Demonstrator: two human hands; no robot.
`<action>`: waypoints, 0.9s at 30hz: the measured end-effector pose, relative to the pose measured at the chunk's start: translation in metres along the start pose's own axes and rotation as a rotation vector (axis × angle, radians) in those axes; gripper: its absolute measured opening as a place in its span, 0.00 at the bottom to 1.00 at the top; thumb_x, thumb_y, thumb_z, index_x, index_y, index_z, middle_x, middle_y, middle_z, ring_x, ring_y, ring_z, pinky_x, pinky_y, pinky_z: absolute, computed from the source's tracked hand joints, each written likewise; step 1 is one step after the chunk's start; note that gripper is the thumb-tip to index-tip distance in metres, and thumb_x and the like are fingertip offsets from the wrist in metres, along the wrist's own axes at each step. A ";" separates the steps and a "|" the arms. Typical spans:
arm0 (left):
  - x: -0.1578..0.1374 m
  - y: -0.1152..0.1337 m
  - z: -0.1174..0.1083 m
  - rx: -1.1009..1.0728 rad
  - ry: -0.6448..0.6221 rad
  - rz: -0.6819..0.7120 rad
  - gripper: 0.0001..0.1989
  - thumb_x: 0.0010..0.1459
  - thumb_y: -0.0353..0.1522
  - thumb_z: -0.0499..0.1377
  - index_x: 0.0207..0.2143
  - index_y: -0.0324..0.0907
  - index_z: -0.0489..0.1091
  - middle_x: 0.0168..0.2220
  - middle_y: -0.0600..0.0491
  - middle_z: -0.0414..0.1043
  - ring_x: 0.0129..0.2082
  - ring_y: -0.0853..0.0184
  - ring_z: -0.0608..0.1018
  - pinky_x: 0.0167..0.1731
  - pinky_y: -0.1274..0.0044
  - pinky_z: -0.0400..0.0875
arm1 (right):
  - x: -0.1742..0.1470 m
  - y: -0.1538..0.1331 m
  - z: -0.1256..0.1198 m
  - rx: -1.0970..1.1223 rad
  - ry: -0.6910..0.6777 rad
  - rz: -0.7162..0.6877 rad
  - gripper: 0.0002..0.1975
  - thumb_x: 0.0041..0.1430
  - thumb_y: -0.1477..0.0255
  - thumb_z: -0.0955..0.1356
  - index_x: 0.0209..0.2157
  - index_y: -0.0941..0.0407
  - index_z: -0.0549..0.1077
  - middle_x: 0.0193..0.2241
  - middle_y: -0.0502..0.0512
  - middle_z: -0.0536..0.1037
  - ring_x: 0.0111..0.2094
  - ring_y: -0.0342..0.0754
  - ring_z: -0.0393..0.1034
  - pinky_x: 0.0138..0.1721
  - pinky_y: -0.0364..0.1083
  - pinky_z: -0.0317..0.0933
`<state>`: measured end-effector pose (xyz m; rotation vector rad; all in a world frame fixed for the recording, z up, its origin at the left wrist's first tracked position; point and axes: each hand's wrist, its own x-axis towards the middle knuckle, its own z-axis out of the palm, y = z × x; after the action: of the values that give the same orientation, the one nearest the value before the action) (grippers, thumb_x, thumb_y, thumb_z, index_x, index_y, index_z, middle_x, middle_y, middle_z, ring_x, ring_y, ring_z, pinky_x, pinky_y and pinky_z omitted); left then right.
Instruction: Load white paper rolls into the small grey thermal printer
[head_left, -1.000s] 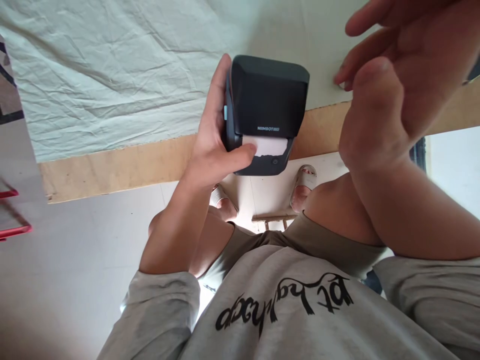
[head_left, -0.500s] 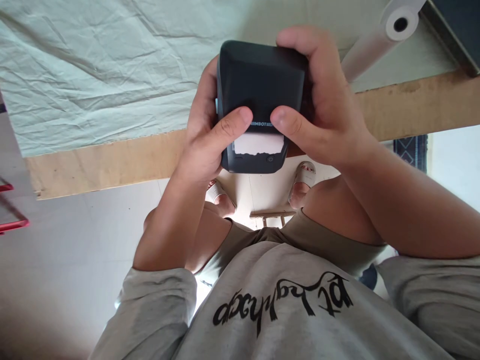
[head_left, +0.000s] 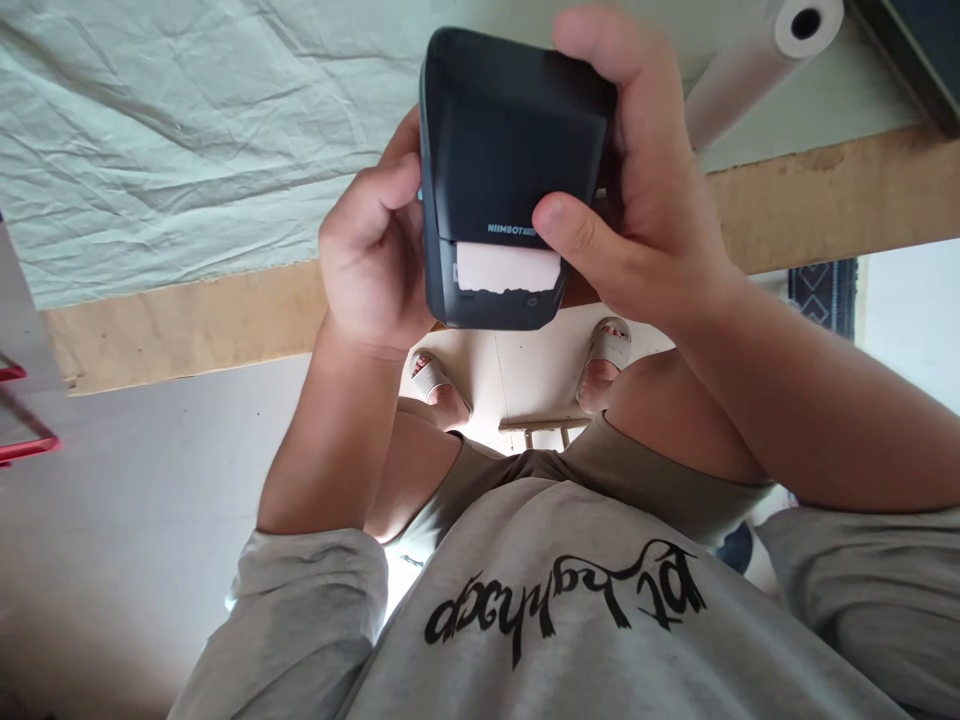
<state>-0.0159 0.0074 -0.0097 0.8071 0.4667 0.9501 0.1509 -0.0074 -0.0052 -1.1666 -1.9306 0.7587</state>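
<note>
A dark label printer [head_left: 517, 140] marked NIIMBOT is held up over the table edge, its printed front turned towards me. A pale paper strip [head_left: 508, 268] with a ragged end sticks out of its slot, above a small power button. My right hand [head_left: 645, 190] is wrapped round the printer's right side, thumb on the front beside the lettering. At the left side, my left hand [head_left: 379, 240] grips the edge with its thumb near a small blue part; its other fingers are mostly hidden behind the printer.
A pale green cloth [head_left: 187, 130] covers the table, with its bare wooden edge [head_left: 187, 325] towards me. A white paper roll [head_left: 750, 75] lies at the right, beside a dark flat object [head_left: 915, 50]. Red bars [head_left: 30, 447] show at far left.
The printer has risen a little and tilted slightly. My left thumb has left the printer's front and moved to its left side, uncovering the lettering. My right hand keeps its grip.
</note>
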 end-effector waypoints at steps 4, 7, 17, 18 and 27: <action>0.002 0.001 0.005 0.016 0.006 0.003 0.21 0.58 0.34 0.29 0.52 0.50 0.49 0.50 0.64 0.58 0.59 0.70 0.43 0.59 0.70 0.39 | 0.001 0.002 -0.001 -0.024 -0.024 -0.033 0.31 0.48 0.60 0.56 0.51 0.61 0.44 0.51 0.50 0.48 0.55 0.28 0.46 0.62 0.31 0.47; 0.001 0.000 0.008 0.050 0.057 -0.027 0.23 0.58 0.37 0.30 0.54 0.47 0.46 0.51 0.61 0.57 0.59 0.67 0.42 0.59 0.70 0.38 | 0.000 0.001 -0.003 -0.102 -0.058 -0.002 0.31 0.49 0.59 0.54 0.52 0.60 0.43 0.52 0.48 0.47 0.56 0.28 0.44 0.64 0.32 0.45; -0.001 -0.001 0.007 0.090 0.107 -0.063 0.25 0.58 0.40 0.35 0.46 0.34 0.61 0.49 0.49 0.60 0.55 0.57 0.54 0.55 0.66 0.53 | -0.004 -0.003 -0.004 -0.072 -0.091 -0.041 0.32 0.49 0.59 0.54 0.53 0.61 0.42 0.53 0.49 0.45 0.57 0.31 0.42 0.65 0.34 0.42; -0.001 -0.002 0.008 0.092 0.110 -0.051 0.24 0.58 0.40 0.35 0.45 0.34 0.61 0.49 0.48 0.60 0.55 0.57 0.55 0.55 0.67 0.54 | -0.004 -0.003 -0.004 -0.067 -0.088 -0.057 0.32 0.49 0.59 0.54 0.53 0.60 0.42 0.53 0.48 0.45 0.58 0.31 0.42 0.65 0.34 0.42; 0.001 -0.002 0.008 0.108 0.135 -0.064 0.21 0.58 0.39 0.37 0.40 0.38 0.63 0.46 0.50 0.62 0.54 0.59 0.58 0.52 0.67 0.59 | 0.001 0.001 -0.002 -0.037 -0.056 -0.092 0.35 0.45 0.61 0.59 0.52 0.63 0.44 0.50 0.52 0.50 0.54 0.30 0.48 0.59 0.29 0.51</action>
<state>-0.0089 0.0041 -0.0065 0.8234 0.6613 0.9296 0.1524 -0.0063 -0.0046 -1.0815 -2.0375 0.7157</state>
